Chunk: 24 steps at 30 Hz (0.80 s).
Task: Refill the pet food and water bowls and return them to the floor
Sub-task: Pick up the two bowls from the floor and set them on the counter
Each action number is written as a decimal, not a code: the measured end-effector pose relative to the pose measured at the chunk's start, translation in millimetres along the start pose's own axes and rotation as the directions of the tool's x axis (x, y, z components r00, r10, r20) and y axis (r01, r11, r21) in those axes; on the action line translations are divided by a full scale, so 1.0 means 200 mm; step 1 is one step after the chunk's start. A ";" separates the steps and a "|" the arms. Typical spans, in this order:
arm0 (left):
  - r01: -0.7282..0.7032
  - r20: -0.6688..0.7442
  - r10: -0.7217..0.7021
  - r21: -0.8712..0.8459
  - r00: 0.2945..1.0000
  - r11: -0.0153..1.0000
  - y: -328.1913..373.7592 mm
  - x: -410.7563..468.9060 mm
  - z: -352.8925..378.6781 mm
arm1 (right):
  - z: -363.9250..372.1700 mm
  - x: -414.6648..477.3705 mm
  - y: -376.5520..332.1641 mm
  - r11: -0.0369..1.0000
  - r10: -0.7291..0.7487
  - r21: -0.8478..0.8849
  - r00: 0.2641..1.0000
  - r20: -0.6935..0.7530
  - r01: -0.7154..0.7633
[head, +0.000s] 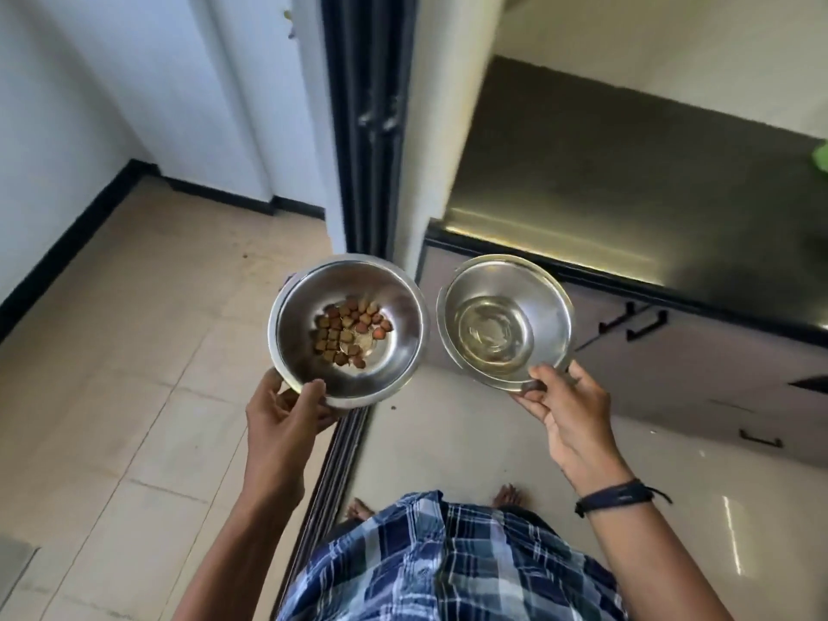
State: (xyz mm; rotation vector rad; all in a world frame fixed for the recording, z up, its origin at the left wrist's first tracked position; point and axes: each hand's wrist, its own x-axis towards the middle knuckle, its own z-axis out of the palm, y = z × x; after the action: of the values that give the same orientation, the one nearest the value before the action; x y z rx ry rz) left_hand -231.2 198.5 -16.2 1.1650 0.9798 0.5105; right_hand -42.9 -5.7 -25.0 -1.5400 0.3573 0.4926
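The left hand [286, 410] grips the near rim of a round, shiny steel food bowl [348, 330] with brown kibble [351, 336] in its bottom. Just beside it, the right hand [567, 410] pinches the thin rim of a shallower steel water bowl [505, 322] holding clear water.

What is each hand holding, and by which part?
Left hand: kibble bowl, by its near rim. Right hand: water bowl, by its near rim.
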 end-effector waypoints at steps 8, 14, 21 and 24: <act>-0.085 0.195 0.081 0.013 0.978 0.996 0.00 -0.10 0.69 | -0.58 0.25 -0.24 0.985 -0.026 0.167 0.987 -0.161 0.053; -0.115 0.265 0.107 0.014 0.958 0.993 -0.08 -0.11 1.33 | -1.06 0.57 -0.46 0.981 -0.069 0.165 0.977 -0.203 0.104; -0.021 0.291 0.031 -0.035 0.956 0.999 -0.18 -0.11 2.06 | -1.62 0.99 -0.72 0.968 -0.097 0.198 0.958 -0.269 0.153; 0.012 0.320 0.004 -0.049 0.947 0.999 -0.16 -0.11 2.29 | -1.81 1.16 -0.83 0.958 -0.083 0.237 0.949 -0.305 0.161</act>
State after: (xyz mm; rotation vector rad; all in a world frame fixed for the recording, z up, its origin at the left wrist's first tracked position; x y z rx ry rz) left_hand 141.2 -70.2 -5.4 1.1571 0.6847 0.3270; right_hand 271.3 -341.7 -5.6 -1.3682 0.5290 0.1102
